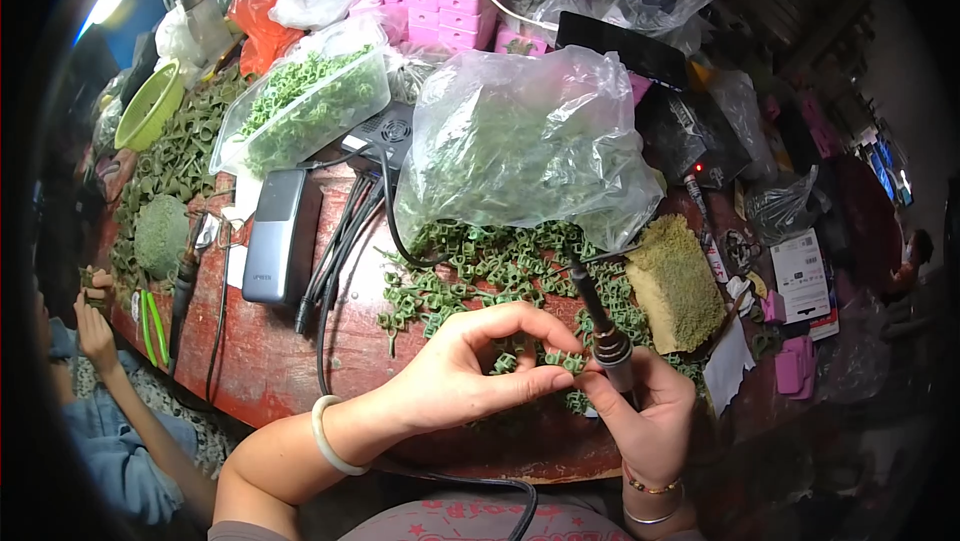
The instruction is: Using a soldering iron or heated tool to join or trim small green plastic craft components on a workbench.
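Note:
My left hand [490,371] has its thumb and index finger closed on small green plastic pieces [565,361], with more pieces in the curl of the fingers. My right hand [650,411] grips a black pen-shaped electric tool [596,316], like a soldering iron, held upright with its cord end upward; my right thumb is beside the pieces. Whether the tool's tip touches them is hidden. A heap of similar green pieces [470,261] lies just behind my hands, under the edge of a large clear plastic bag [520,131].
The red table [350,371] carries a power bank [280,236], cables [340,261], a bin of green pieces [290,111], a sponge pad [675,286], pink boxes [450,11] and a green basket [150,106]. At left, another person's hands [98,336] are raised near the table edge.

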The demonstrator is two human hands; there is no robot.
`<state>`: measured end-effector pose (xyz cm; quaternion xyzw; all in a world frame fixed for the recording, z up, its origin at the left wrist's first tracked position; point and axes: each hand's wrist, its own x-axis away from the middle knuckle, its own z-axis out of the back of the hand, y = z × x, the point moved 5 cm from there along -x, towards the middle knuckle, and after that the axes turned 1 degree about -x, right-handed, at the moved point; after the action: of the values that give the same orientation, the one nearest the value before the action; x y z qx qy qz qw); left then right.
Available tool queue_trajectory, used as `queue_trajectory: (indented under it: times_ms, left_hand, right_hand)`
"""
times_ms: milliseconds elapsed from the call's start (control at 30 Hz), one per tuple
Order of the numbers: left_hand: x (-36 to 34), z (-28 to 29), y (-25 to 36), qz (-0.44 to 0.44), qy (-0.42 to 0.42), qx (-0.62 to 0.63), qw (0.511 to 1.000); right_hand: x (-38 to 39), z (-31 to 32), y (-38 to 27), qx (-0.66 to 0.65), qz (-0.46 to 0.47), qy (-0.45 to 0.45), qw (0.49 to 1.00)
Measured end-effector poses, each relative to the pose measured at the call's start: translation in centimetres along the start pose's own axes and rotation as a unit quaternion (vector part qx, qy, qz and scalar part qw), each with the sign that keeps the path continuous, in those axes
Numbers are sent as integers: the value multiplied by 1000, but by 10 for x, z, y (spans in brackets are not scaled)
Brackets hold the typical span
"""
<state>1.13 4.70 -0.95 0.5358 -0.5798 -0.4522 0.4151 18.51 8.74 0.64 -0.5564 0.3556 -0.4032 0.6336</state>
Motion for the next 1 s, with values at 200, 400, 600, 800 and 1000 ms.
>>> queue_trajectory:
  times_ms: [200, 400, 600, 800, 1000]
  left_hand:
    - [2, 2, -3, -63, 67, -20, 996]
    - [4, 4, 1, -64, 83, -93, 990]
    - [-4, 10, 0, 54, 61, 270, 959]
    - [3, -3, -1, 73, -117, 283, 949]
    - [5, -2, -10, 67, -108, 79, 989]
  right_hand:
    - [10, 42, 3, 165, 34, 152, 974]
    - [21, 102, -11, 513, 179, 259, 798]
    - [25, 98, 0, 346, 80, 282, 891]
    - [-4, 26, 9, 255, 101, 140, 951]
    - [-19, 3, 4, 400, 132, 55, 905]
